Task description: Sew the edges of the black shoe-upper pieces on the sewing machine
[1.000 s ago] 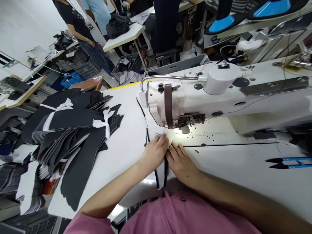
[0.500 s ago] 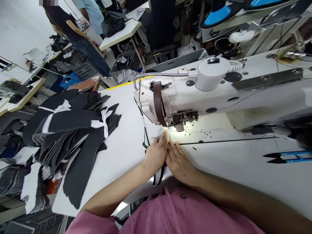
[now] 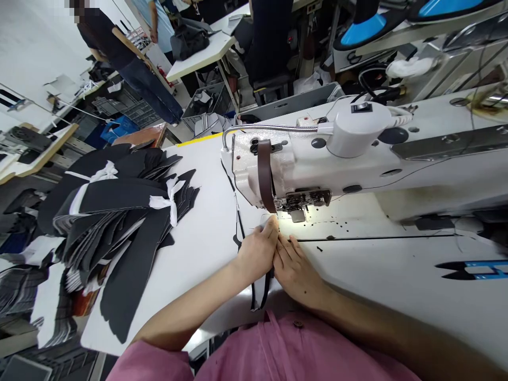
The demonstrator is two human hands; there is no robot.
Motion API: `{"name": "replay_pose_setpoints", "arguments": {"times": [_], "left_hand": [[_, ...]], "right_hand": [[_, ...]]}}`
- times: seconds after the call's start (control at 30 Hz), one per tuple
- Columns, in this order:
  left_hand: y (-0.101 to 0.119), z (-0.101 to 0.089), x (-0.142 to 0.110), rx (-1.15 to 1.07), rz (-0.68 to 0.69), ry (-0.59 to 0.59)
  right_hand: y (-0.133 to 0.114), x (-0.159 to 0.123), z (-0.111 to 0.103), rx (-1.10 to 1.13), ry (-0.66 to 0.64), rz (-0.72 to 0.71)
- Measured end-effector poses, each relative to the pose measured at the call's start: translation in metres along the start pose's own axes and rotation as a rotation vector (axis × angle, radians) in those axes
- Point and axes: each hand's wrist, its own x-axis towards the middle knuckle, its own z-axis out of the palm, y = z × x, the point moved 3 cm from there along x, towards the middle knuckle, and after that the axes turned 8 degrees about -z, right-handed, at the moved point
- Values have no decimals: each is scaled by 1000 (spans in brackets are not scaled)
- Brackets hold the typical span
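My left hand (image 3: 257, 252) and my right hand (image 3: 296, 270) lie side by side on the white sewing table (image 3: 174, 275), just in front of the presser foot (image 3: 297, 214) of a white industrial sewing machine (image 3: 301, 169). A pale, thin fabric piece (image 3: 266, 219) sticks out from under my left fingertips, its edge close to the foot. A narrow black strip (image 3: 239, 225) runs beyond my hands to the left of the machine head and reappears below them as a loop (image 3: 259, 293). The needle is hidden.
Stacks of black cut pieces (image 3: 119, 206) tied with white ribbon lie left of my arms. Blue-handled thread snips (image 3: 472, 270) rest at the right. A gooseneck lamp (image 3: 353, 124) lights the needle area. Co-workers, tables and crates stand beyond the machine.
My hands have drawn closer together and now cover more of the pale piece, which sits nearer the presser foot. The view has shifted slightly.
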Motion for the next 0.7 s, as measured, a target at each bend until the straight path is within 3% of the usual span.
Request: {"name": "replay_pose_setpoints", "arguments": {"times": [0.27,0.43,0.7], "left_hand": [[-14,-11,14,-123,-45,54],[-20,-20,13,-181,-72,85],[-20,-9,15,-166,-57,153]], "right_hand": [[23,11,-7,249,-145,43],[31,14,-3,282,-154,40],[36,18,-4,314,-126,39]]}}
